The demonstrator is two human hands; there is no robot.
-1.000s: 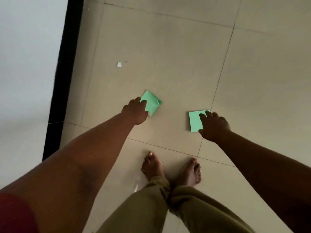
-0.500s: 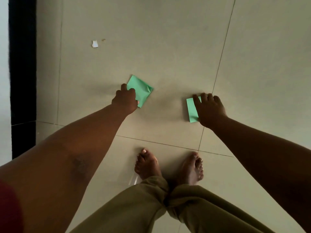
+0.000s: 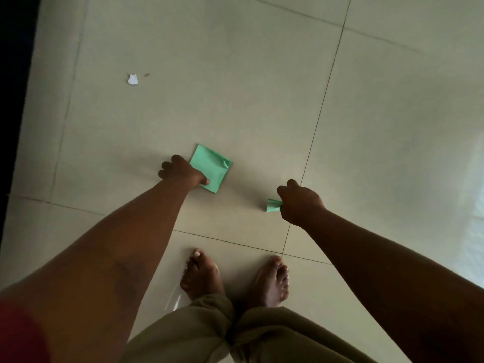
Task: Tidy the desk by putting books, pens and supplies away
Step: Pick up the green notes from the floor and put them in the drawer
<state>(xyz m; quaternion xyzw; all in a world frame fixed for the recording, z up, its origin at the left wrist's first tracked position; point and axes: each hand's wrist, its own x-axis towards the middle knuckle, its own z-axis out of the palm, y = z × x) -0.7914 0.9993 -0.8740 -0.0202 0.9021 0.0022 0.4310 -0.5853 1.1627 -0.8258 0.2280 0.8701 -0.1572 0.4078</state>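
I look straight down at a beige tiled floor. My left hand (image 3: 180,171) pinches the near corner of a green sticky note (image 3: 213,166), which has one curled corner. My right hand (image 3: 301,203) is closed on a second green sticky note (image 3: 272,205); it is crumpled, and only a small part sticks out to the left of my fist. Both arms reach down in front of my bare feet.
A small white paper scrap (image 3: 132,79) and a tiny brown speck (image 3: 146,74) lie on the floor at the upper left. A dark skirting strip (image 3: 13,87) runs along the left edge. My bare feet (image 3: 201,276) stand below the hands.
My right hand has closed around the second note, which lay flat on the floor before, and bunched it up. My left hand keeps its hold on the first note.
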